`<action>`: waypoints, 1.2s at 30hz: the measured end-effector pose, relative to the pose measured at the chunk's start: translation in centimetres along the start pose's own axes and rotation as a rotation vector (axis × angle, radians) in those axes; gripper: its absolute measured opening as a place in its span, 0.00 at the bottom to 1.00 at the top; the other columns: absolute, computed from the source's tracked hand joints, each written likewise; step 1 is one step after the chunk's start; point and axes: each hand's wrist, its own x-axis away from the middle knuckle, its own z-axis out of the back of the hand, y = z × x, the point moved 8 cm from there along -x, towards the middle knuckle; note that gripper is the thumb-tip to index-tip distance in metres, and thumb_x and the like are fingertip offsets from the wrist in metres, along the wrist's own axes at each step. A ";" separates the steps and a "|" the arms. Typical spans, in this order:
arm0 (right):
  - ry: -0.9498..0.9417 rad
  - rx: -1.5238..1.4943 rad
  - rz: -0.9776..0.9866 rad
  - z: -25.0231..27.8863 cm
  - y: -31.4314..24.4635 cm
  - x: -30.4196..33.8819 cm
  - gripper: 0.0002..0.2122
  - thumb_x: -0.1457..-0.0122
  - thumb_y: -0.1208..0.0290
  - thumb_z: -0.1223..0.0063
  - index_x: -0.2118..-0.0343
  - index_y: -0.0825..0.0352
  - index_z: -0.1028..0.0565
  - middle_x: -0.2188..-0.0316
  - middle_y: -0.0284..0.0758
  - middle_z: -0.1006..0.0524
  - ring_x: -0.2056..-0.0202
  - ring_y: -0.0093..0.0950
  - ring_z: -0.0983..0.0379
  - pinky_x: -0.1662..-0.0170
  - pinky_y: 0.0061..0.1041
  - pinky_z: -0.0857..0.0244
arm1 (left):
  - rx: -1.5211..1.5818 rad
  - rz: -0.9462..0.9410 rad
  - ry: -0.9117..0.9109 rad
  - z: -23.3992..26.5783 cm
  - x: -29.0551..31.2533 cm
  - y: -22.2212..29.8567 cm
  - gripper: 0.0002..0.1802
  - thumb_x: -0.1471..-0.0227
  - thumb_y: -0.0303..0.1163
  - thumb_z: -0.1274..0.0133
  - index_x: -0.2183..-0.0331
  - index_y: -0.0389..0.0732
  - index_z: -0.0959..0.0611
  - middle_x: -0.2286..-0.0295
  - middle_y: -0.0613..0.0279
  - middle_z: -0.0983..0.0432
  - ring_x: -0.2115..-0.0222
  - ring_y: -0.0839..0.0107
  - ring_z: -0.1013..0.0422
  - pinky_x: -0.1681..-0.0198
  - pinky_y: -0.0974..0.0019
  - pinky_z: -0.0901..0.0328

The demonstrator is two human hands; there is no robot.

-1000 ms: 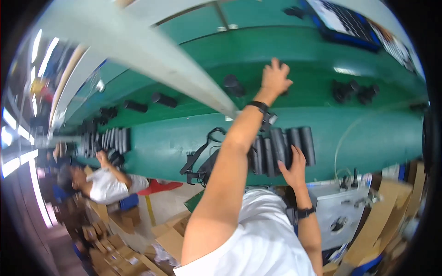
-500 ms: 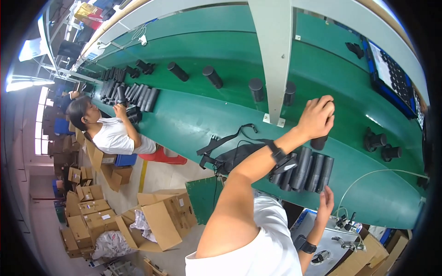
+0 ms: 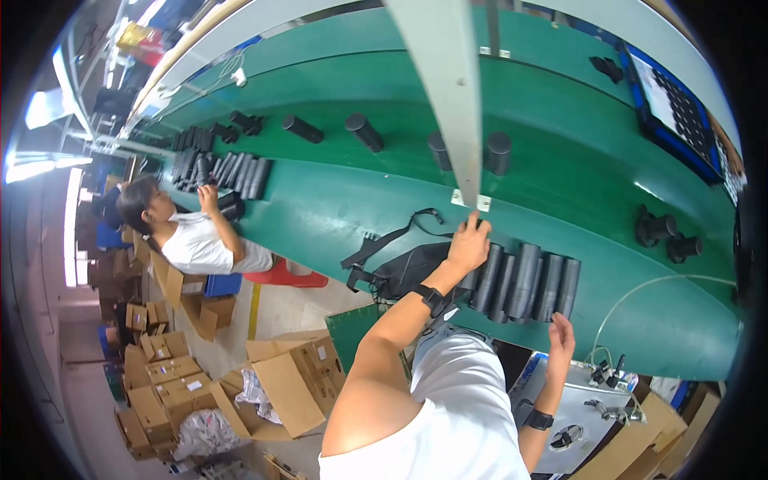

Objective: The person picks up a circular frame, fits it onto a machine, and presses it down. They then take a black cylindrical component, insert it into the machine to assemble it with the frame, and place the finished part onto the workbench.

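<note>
Left hand: (image 3: 468,244) now at the left end of the row, just below the post's foot, right of centre in the frame. Half a second ago it was farther right and higher, over a cylinder above the row. Its fingers are bent close together; whether they are clamped on a cylinder, one cannot tell.
Right hand: (image 3: 562,334) loosely open, fingers slightly curled at the lower end of the row's right side. It was a little lower before, and a second ago it lay along the row's side.
Row: (image 3: 524,280) black cylinders side by side on the bench (image 3: 640,312), right of centre; its left end now shows more, where the forearm and watch covered it.
Post: (image 3: 460,96) pale, upper middle; the cylinder seen under the left hand to its lower right has gone from there.
Loose cylinders: (image 3: 364,133) four, spaced apart along the upper middle, as half a second ago; the third is now partly behind the post.
Bag: (image 3: 412,268) black, its strap spread left of the row, unchanged.
Co-worker: (image 3: 196,240) at left, one hand still raised to a cylinder.
</note>
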 end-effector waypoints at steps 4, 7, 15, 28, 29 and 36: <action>0.060 -0.025 -0.003 1.9 1.3 0.6 0.17 0.40 0.72 0.50 0.48 0.71 0.31 0.48 0.43 0.29 0.44 0.33 0.34 0.41 0.30 0.44 | 0.073 -0.075 0.045 1.8 -3.0 3.9 0.17 0.57 0.25 0.44 0.61 0.39 0.27 0.53 0.48 0.35 0.55 0.46 0.34 0.55 0.49 0.34; 0.091 -0.071 -0.010 3.2 2.5 0.9 0.17 0.40 0.72 0.50 0.48 0.71 0.31 0.49 0.43 0.28 0.45 0.32 0.34 0.41 0.29 0.44 | 0.198 -0.238 0.120 4.0 -8.0 8.0 0.23 0.60 0.25 0.44 0.58 0.38 0.28 0.54 0.48 0.36 0.51 0.47 0.38 0.54 0.49 0.36; 0.123 -0.094 -0.005 2.6 1.2 2.1 0.17 0.40 0.72 0.50 0.48 0.71 0.31 0.51 0.42 0.27 0.48 0.29 0.32 0.42 0.27 0.43 | -0.244 0.177 0.062 0.8 -19.7 3.2 0.18 0.58 0.36 0.39 0.62 0.42 0.21 0.54 0.51 0.33 0.53 0.46 0.38 0.57 0.45 0.35; 0.122 -0.203 -0.024 2.4 2.3 3.9 0.15 0.39 0.73 0.51 0.49 0.70 0.31 0.56 0.37 0.24 0.52 0.24 0.30 0.47 0.22 0.41 | 0.286 -0.019 -0.670 2.1 -7.1 5.7 0.16 0.59 0.45 0.36 0.78 0.41 0.15 0.84 0.61 0.25 0.80 0.69 0.30 0.73 0.66 0.35; 0.119 -0.201 -0.018 2.2 2.4 3.8 0.15 0.39 0.73 0.51 0.49 0.70 0.31 0.56 0.37 0.24 0.53 0.23 0.30 0.47 0.22 0.40 | 0.276 -0.027 -0.699 0.5 -5.6 4.8 0.16 0.59 0.45 0.36 0.78 0.41 0.15 0.83 0.62 0.25 0.80 0.71 0.30 0.73 0.68 0.35; 0.106 -0.202 0.032 1.5 -0.5 5.8 0.16 0.39 0.74 0.51 0.48 0.71 0.32 0.58 0.36 0.24 0.55 0.22 0.30 0.49 0.21 0.39 | 0.202 -0.193 -0.094 -0.1 -1.7 4.4 0.17 0.49 0.40 0.44 0.62 0.37 0.21 0.63 0.51 0.24 0.61 0.52 0.29 0.55 0.56 0.36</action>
